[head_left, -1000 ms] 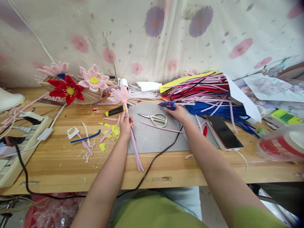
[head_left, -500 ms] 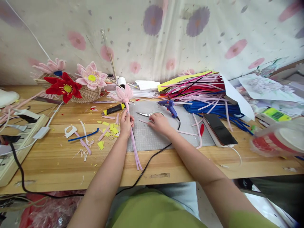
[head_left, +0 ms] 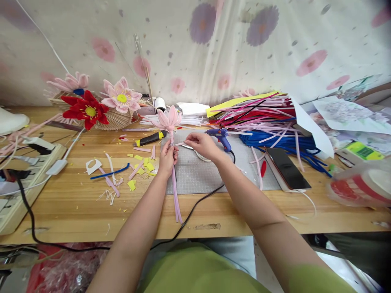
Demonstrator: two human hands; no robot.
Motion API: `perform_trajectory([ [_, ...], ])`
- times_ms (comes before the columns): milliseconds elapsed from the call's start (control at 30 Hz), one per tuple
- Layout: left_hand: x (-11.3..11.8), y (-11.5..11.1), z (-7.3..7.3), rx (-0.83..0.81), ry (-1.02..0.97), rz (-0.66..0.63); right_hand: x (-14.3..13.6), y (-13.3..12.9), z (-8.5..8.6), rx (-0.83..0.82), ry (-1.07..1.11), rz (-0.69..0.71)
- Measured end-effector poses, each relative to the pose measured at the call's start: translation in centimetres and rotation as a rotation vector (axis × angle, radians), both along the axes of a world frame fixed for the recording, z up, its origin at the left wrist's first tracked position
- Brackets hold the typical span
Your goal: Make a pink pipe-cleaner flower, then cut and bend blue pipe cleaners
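Observation:
My left hand (head_left: pixel 168 158) is closed round the stem of a pink pipe-cleaner flower (head_left: pixel 168 119), which stands upright with its petals above my fingers. Long pinkish-lilac pipe cleaners (head_left: pixel 175 199) hang from below that grip towards the table's front edge. Just to the right, my right hand (head_left: pixel 200 145) pinches a pale pink pipe cleaner (head_left: pixel 180 143), whose tip points at the flower's stem. Scissors (head_left: pixel 200 156) lie on the grey cutting mat (head_left: pixel 195 179), partly hidden by my right hand. A blue glue gun (head_left: pixel 222 139) rests beyond that hand.
Finished flowers, one of them red (head_left: pixel 88 110), stand at the back left. A yellow-black cutter (head_left: pixel 150 138) and yellow scraps (head_left: pixel 149 166) lie left of the mat. Right are pipe-cleaner bundles (head_left: pixel 256 112), a phone (head_left: pixel 287 167) and a plastic cup (head_left: pixel 360 185). A black cable (head_left: pixel 195 203) crosses the front.
My right hand has lifted from over the scissors and moved up towards the flower's stem, bringing the pale pink pipe cleaner off the mat. My left hand keeps hold of the flower.

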State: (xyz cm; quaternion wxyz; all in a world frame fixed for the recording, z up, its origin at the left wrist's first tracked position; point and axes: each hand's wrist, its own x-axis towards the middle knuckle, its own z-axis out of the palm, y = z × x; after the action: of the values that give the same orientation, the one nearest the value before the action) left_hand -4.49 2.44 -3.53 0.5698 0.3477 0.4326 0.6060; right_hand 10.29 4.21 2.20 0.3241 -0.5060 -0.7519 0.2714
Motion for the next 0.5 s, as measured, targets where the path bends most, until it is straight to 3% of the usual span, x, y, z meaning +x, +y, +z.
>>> perform_trajectory([
  [233, 0.0, -0.2, 0.3, 0.010, -0.044, 0.009, -2.2, 1.2, -1.6, -0.120, 0.231, -0.050],
  [500, 0.2, -0.2, 0.4, 0.026, -0.092, -0.003, -3.0, 1.6, -2.3, -0.212, 0.401, 0.034],
])
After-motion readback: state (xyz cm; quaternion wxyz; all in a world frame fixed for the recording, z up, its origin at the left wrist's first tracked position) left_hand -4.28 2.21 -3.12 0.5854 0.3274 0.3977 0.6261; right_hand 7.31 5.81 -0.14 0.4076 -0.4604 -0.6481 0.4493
